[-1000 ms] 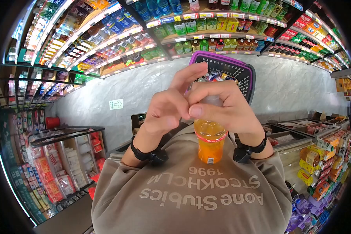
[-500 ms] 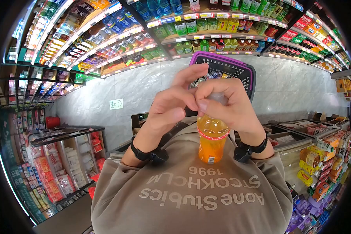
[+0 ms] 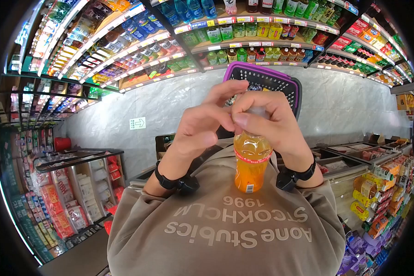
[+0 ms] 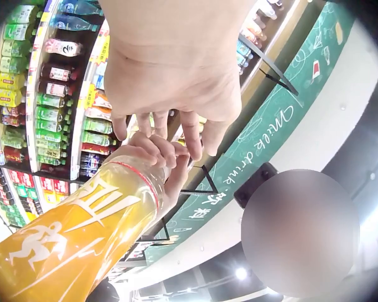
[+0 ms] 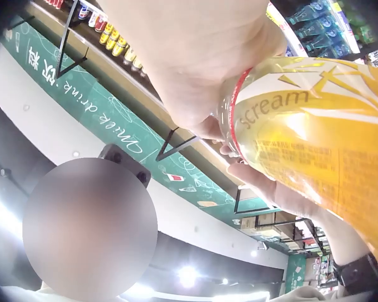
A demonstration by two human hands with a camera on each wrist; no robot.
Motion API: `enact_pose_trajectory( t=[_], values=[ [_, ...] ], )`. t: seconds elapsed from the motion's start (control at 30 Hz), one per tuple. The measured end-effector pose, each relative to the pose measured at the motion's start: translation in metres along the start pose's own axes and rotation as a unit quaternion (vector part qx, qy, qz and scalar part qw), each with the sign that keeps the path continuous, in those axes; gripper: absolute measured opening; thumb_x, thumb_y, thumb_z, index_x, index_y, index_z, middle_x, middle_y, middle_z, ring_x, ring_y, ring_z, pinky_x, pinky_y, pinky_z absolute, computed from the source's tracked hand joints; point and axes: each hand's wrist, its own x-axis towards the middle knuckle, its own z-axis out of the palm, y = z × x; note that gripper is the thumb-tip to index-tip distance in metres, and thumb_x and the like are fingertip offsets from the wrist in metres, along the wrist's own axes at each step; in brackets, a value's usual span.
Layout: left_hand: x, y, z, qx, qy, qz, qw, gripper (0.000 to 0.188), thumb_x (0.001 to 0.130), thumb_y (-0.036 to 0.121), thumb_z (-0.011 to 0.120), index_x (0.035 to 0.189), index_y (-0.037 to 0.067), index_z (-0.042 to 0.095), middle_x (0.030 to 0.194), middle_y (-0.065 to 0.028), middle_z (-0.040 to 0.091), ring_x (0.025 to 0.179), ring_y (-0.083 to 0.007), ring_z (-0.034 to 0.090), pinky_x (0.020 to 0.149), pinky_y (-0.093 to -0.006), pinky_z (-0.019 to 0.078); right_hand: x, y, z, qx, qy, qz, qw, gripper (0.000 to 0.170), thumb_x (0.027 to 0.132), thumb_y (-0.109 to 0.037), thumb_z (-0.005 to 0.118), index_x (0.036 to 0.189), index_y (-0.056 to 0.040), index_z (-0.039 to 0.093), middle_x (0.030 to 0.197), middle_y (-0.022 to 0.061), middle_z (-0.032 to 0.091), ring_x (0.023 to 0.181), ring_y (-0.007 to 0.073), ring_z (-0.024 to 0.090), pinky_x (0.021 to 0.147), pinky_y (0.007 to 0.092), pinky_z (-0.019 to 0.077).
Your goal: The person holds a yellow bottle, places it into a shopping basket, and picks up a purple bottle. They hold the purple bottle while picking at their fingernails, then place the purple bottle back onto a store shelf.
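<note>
A clear plastic bottle of orange drink [image 3: 250,172] stands upright in front of the person's chest, with a red band round its upper part. The right hand [image 3: 273,120] grips it at the neck, thumb and index finger curled round the top. The right fingers largely hide the cap. Beside it, the left hand [image 3: 200,126] has its thumb held apart and its index fingertip against the right hand's fingertips. The left wrist view shows the left fingers [image 4: 190,135] reaching down, loosely bent, over the right hand's fingers near the bottle's neck.
Beyond the hands, a black shopping basket with a purple rim [image 3: 262,70] sits on the grey tiled floor [image 3: 354,101], holding several wrapped items. Drink shelves [image 3: 257,42] curve across the far side. A freezer or bin of red packages [image 3: 55,202] stands at left, and bottles [image 3: 368,184] at right.
The left hand has moved slightly right, its index finger now against the right fingertips. The bottle has shifted a little to the right and stands straighter, still in the right hand.
</note>
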Motion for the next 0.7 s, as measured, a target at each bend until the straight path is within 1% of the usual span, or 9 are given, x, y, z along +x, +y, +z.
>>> enact_pose_trajectory(
  t=[0.03,0.13,0.33,0.43,0.53,0.63,0.7],
  values=[
    [-0.0002,0.0009,0.0011,0.004,0.014,-0.009,1.000,0.028,0.086,0.039,0.069,0.093,0.012,0.067,0.155,-0.0309,0.030,0.142,-0.0434,0.034,0.110,-0.0509,0.0315,0.0004,-0.0010,0.0001,0.005,-0.003,0.005,1.000,0.009,0.092,-0.007,0.066,0.088,0.0009,0.068,0.080,0.0014,0.066,0.074,0.0067,0.057,0.066,0.0240,0.0455],
    [0.0003,-0.0021,-0.0008,0.004,0.010,0.009,1.000,0.028,0.087,0.039,0.069,0.094,0.012,0.067,0.156,-0.0306,0.029,0.142,-0.0434,0.034,0.108,-0.0500,0.0341,0.0011,-0.0037,0.0015,0.012,-0.006,0.019,1.000,0.010,0.093,-0.008,0.067,0.091,0.0017,0.070,0.079,0.0019,0.067,0.074,0.0071,0.058,0.066,0.0237,0.0456],
    [0.0002,-0.0017,-0.0014,0.005,0.014,0.005,1.000,0.025,0.089,0.037,0.067,0.095,0.013,0.066,0.157,-0.0297,0.027,0.145,-0.0441,0.030,0.106,-0.0476,0.0377,0.0007,-0.0046,0.0038,-0.013,0.000,0.025,1.000,0.011,0.093,-0.007,0.067,0.094,0.0022,0.072,0.077,0.0032,0.067,0.072,0.0074,0.059,0.065,0.0239,0.0464],
    [0.0008,-0.0037,-0.0010,0.019,0.018,0.020,0.999,0.023,0.091,0.036,0.065,0.096,0.013,0.065,0.157,-0.0296,0.027,0.146,-0.0442,0.029,0.106,-0.0475,0.0386,0.0003,-0.0005,0.0027,-0.014,0.007,0.019,1.000,0.011,0.093,-0.007,0.067,0.093,0.0023,0.072,0.075,0.0033,0.067,0.070,0.0073,0.059,0.064,0.0236,0.0463],
    [0.0006,-0.0013,0.0002,0.015,0.019,0.007,1.000,0.024,0.091,0.036,0.065,0.094,0.012,0.065,0.157,-0.0293,0.027,0.146,-0.0443,0.028,0.108,-0.0492,0.0370,-0.0003,-0.0002,0.0026,-0.004,0.009,0.019,1.000,0.010,0.092,-0.006,0.066,0.092,0.0020,0.072,0.074,0.0029,0.066,0.069,0.0069,0.059,0.063,0.0230,0.0458],
    [0.0009,-0.0013,-0.0012,0.022,0.005,0.007,1.000,0.024,0.092,0.036,0.064,0.093,0.012,0.065,0.157,-0.0293,0.028,0.146,-0.0444,0.028,0.111,-0.0514,0.0334,-0.0010,0.0004,0.0017,-0.010,0.006,0.013,1.000,0.009,0.092,-0.006,0.066,0.091,0.0015,0.071,0.073,0.0022,0.066,0.068,0.0060,0.058,0.062,0.0226,0.0453],
    [-0.0016,-0.0042,-0.0005,-0.017,0.000,0.012,1.000,0.024,0.094,0.030,0.062,0.098,0.007,0.068,0.156,-0.0263,0.031,0.145,-0.0384,0.031,0.113,-0.0519,0.0306,-0.0026,0.0038,0.0015,-0.008,0.008,0.008,1.000,0.008,0.091,-0.005,0.066,0.090,0.0011,0.071,0.072,0.0013,0.066,0.068,0.0053,0.058,0.061,0.0223,0.0447]
  ],
)
